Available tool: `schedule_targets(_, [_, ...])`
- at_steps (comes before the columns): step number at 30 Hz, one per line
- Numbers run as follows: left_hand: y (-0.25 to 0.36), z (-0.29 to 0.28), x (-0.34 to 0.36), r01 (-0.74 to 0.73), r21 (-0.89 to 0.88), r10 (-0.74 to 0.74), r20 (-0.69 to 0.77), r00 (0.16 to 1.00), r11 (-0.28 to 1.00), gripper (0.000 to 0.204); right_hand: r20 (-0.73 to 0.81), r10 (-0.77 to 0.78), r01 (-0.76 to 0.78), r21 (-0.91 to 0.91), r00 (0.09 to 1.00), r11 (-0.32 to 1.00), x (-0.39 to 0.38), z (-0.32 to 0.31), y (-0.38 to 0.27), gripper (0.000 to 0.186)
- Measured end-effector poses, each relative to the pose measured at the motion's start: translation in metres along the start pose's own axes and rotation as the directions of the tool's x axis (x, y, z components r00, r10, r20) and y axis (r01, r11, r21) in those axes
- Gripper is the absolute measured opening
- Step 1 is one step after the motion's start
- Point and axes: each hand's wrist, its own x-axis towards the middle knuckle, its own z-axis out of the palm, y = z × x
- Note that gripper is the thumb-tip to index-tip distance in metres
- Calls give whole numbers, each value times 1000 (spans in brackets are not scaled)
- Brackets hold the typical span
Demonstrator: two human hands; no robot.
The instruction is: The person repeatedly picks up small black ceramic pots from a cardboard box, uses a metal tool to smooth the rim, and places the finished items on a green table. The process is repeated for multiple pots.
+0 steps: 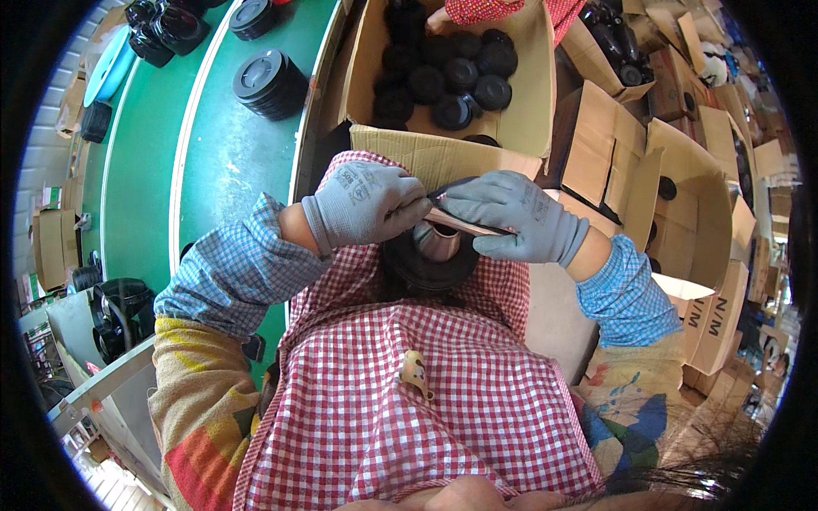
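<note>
My left hand (366,204), in a grey glove, is closed, its fingertips gripping one end of a flat pale strip (469,225) with a dark edge. My gloved right hand (524,217) grips the strip farther right, fingers bent over it. Below the strip sits a round black part (409,264) with a shiny metal cylinder (436,243) in its middle, resting at my checked apron. My fingers and the strip partly hide both.
A green table (204,170) on my left carries stacked black discs (268,83). Ahead, a co-worker's hand (439,24) reaches into a cardboard box (528,94) of black round parts. Open cardboard boxes (699,204) crowd my right; a metal frame (98,387) stands lower left.
</note>
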Motion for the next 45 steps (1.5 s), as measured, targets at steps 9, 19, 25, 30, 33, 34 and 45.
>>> schedule_targets(9, [-26, 12, 18, 134, -334, -78, 177, 981, 933, 37, 69, 17, -9, -115, 997, 993, 5, 18, -10, 83])
schedule_targets(19, [-52, 26, 77, 154, -391, -8, 351, 936, 907, 39, 121, 71, -79, 63, 990, 995, 29, 40, -55, 66])
schedule_targets(25, [-64, 52, 79, -180, -377, -32, -493, 869, 909, 28, -53, 153, -90, 605, 987, 791, 25, 42, -23, 91])
schedule_targets(30, [24, 21, 7, -509, -187, 321, -585, 745, 840, 29, 61, 276, -169, 906, 959, 388, 17, 38, -27, 98])
schedule_targets(33, [94, 30, 12, -545, -100, 492, -321, 809, 832, 32, 59, 151, -89, 975, 987, 204, 23, 37, -32, 98])
schedule_targets(34, [95, 50, 19, -526, -57, 477, -351, 806, 848, 31, 84, 156, -105, 986, 984, 128, 20, 36, -32, 98])
schedule_targets(45, [95, 79, 35, -354, -45, 327, -292, 899, 934, 21, -246, -113, 248, 636, 963, 731, 98, 58, 46, 68])
